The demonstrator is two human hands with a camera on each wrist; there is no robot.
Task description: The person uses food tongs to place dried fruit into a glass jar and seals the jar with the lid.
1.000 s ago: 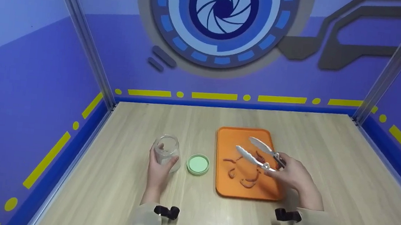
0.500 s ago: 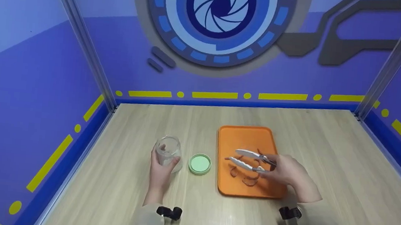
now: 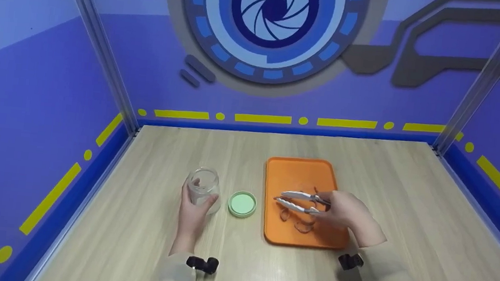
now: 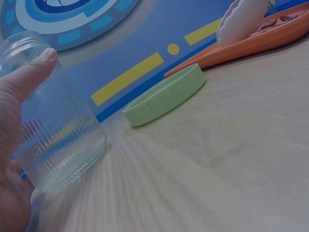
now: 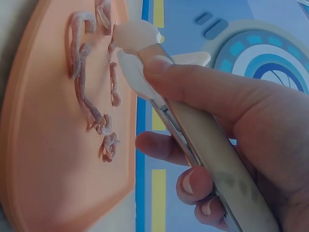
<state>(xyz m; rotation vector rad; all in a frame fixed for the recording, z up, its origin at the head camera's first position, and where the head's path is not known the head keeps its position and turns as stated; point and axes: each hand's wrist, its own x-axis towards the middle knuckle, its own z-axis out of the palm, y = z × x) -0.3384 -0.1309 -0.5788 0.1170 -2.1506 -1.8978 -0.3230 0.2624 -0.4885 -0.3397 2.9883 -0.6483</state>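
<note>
My left hand [image 3: 193, 213] grips a clear ribbed glass jar [image 4: 63, 130] whose mouth has no lid on it. In my right hand [image 3: 346, 214] are tongs [image 5: 207, 145] with white scalloped tips and metal handles. Their tips are parted, low over an orange tray [image 3: 309, 238]. Several thin reddish-brown curled strips [image 5: 89, 96] lie on the tray, some partly covered by the tongs in the head view. One strip's end shows right at the tong tips. Between jar and tray, a pale green round lid [image 3: 242, 204] lies on the table.
The wood-grain table [image 3: 237, 268] is bounded by blue panels [image 3: 254, 99] at the back and both sides, with metal posts at the far corners. A black wrist camera [image 3: 202, 264] sits at each cuff.
The tongs in my right hand have come down and left over the strips, with their tips drawn closer together. My left hand keeps its hold on the jar.
</note>
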